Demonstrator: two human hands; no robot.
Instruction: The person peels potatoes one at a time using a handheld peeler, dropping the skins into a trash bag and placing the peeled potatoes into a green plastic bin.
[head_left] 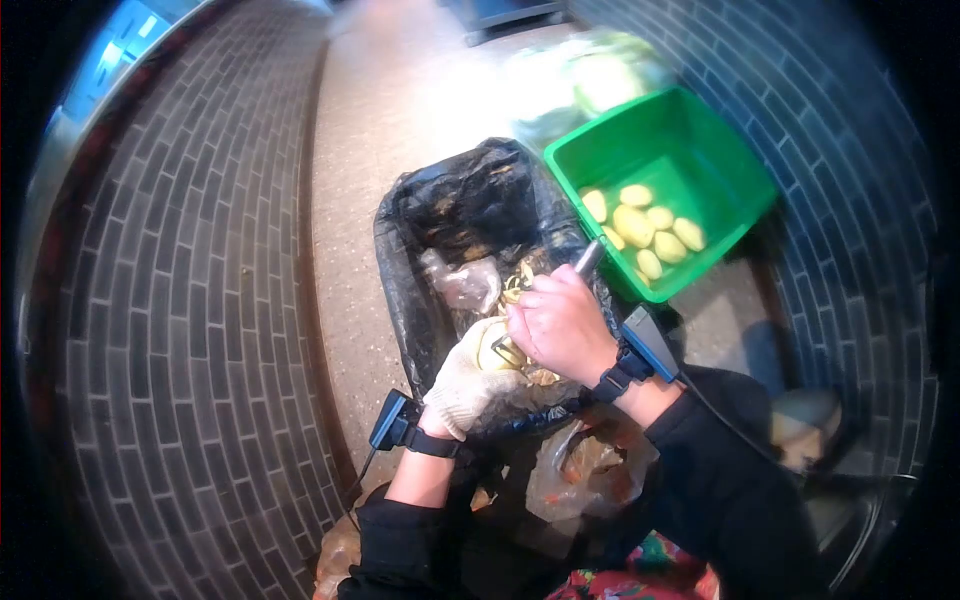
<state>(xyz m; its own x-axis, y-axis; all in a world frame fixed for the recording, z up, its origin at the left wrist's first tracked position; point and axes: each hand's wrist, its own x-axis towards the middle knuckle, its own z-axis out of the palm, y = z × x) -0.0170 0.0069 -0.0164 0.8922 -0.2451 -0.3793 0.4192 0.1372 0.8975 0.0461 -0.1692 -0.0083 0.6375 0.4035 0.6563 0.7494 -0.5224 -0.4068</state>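
Note:
My left hand (468,384), in a pale knitted glove, is wrapped round a potato (492,352) over the black-lined bin. Bare and closed, my right hand (562,322) grips a peeler (590,258), whose metal handle end sticks out past the knuckles. The peeler's head lies against the potato's upper side. Below both hands, the bin (400,300) holds peelings (518,282) and a crumpled clear plastic bag (468,284).
A green tub (725,175) with several peeled potatoes (634,226) stands at the right. Behind it lies a bright, washed-out plastic bag (600,80). A clear bag (585,470) sits near my lap. Brick walls (190,300) rise on both sides.

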